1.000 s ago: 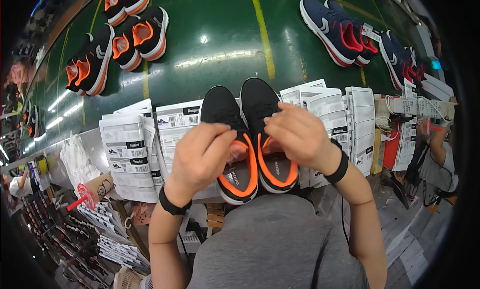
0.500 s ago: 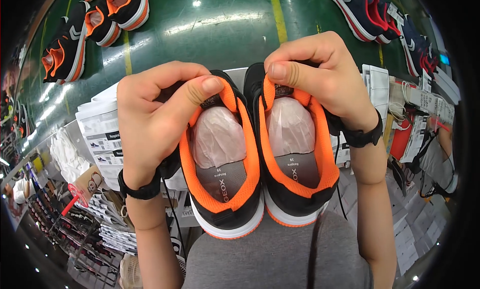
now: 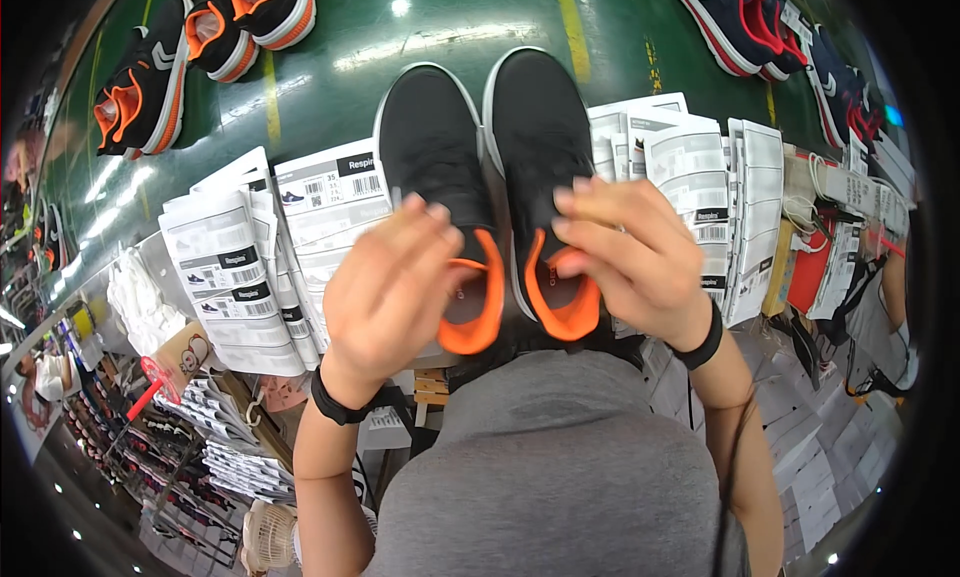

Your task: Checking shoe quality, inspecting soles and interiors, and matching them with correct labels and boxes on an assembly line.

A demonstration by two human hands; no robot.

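Observation:
I hold a pair of black sneakers with orange collars side by side above the green belt, toes pointing away from me. My left hand (image 3: 392, 287) grips the heel of the left black shoe (image 3: 432, 147). My right hand (image 3: 630, 252) grips the heel of the right black shoe (image 3: 538, 127). Both wrists wear black bands. The orange heel linings show between my fingers.
Stacks of white printed labels (image 3: 250, 277) and more white labels (image 3: 715, 192) lie along the near edge of the green belt (image 3: 420, 37). Black-orange shoes (image 3: 205, 37) sit at far left, navy-red shoes (image 3: 740, 12) at far right. Racks of bundles (image 3: 200, 447) stand lower left.
The pair, held close to my face with insoles showing half a second ago, has moved down and away; the toes now point outward over the belt.

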